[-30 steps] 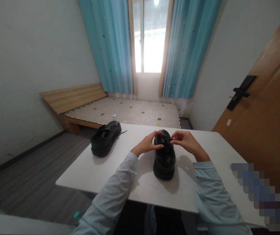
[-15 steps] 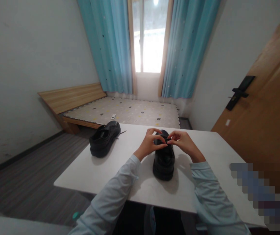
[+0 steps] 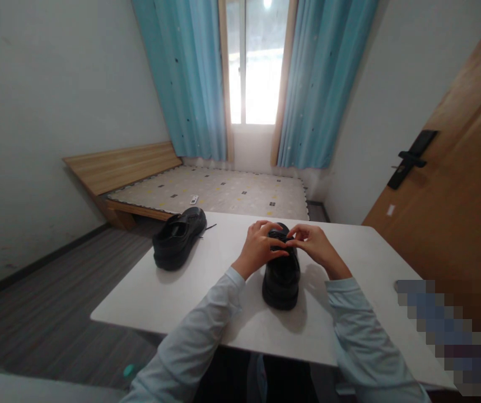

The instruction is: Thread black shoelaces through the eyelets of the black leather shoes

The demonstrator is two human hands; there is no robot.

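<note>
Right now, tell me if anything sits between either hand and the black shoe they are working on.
Nothing visible does. The left hand and right hand both rest on the laces of the near shoe; the second shoe lies apart, to the left.

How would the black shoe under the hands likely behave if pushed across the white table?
The black shoe rests flat on a thick, broad sole, so it would probably slide rather than tip. Its glossy upper looks fairly stiff. The laces pinched by the left hand and right hand seem floppy.

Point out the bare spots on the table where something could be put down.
Bare table: the near-left corner below the left shoe, and the right end past the right hand. Crowded in the middle, where the left hand and right hand meet over the nearer shoe.
</note>
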